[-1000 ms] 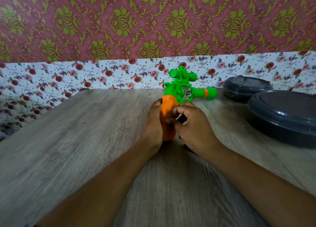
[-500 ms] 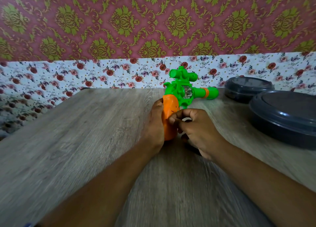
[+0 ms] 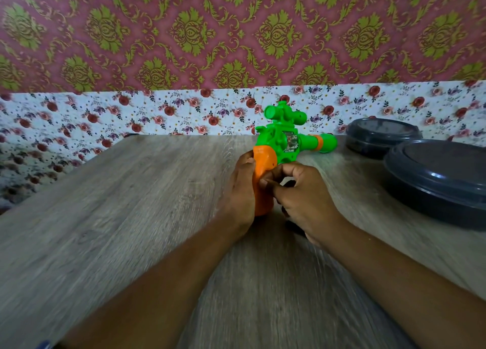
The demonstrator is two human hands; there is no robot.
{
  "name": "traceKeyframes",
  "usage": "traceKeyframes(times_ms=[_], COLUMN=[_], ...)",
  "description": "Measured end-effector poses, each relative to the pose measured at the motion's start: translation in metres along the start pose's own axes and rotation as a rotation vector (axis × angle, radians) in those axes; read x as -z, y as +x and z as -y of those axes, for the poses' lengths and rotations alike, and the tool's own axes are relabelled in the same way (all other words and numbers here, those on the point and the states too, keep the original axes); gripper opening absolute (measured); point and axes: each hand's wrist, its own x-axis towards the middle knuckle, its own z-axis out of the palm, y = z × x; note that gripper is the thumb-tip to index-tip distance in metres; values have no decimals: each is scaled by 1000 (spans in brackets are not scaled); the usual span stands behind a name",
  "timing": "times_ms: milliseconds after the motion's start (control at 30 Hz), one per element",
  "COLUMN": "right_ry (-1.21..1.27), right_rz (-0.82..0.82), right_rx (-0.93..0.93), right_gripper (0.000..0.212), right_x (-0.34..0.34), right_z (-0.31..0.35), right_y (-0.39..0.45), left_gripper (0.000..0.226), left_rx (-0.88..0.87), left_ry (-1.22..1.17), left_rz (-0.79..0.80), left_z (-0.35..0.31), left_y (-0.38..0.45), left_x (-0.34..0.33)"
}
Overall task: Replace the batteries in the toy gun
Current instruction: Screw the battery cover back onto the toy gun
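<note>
The gun (image 3: 282,143) is standing grip-down near the tabletop's (image 3: 118,217) far edge. The left hand (image 3: 240,193) is clasping the orange grip (image 3: 263,164); the right hand (image 3: 302,198) is pinching at its side. It is appearing light, rigid, smooth plastic, best held by that grip

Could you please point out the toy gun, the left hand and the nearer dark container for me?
toy gun (image 3: 282,141): head view, on its green body.
left hand (image 3: 240,198): head view, back of the hand.
nearer dark container (image 3: 441,175): head view, on its lid.

One toy gun (image 3: 282,141) stands mid-table. Two dark lidded tubs (image 3: 436,180) sit at the right edge. Two hands (image 3: 242,191), and perhaps one small dark item under the right.
</note>
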Motion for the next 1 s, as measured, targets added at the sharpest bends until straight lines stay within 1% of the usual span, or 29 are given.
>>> traceKeyframes(times_ms=[133,233,267,333,400,467,567,733,833,1000], right_ry=[36,109,128,174,224,246,251,159,164,112], right_rz=[-4,16,28,59,89,105,101,40,43,33], right_rx=[-46,-99,-120,-160,-185,-180,-164,-114,-107,-90], right_gripper=[28,20,18,15,12,10,9,13,14,12], right_x=[0,2,3,4,6,7,6,4,4,3], right_z=[0,2,3,4,5,6,5,0,0,1], right_y=[-1,-1,-2,-2,-3,-4,-4,-1,-1,-2], left_gripper=[62,43,39,40,49,59,63,54,31,33], left_rx=[-40,-37,-36,-51,-52,-35,-24,-33,-31,-28], left_ry=[-25,-28,-24,-25,-28,-38,-29,-6,-19,-65], left_rz=[-5,4,10,22,29,22,23,15,1,0], left_z=[-3,-3,-2,-1,-2,-1,0,-5,-8,-5], left_y=[-1,-1,-1,0,-1,0,0,-2,-4,-2], left_x=[-2,-1,-1,0,-1,-1,-1,-1,-2,-2])
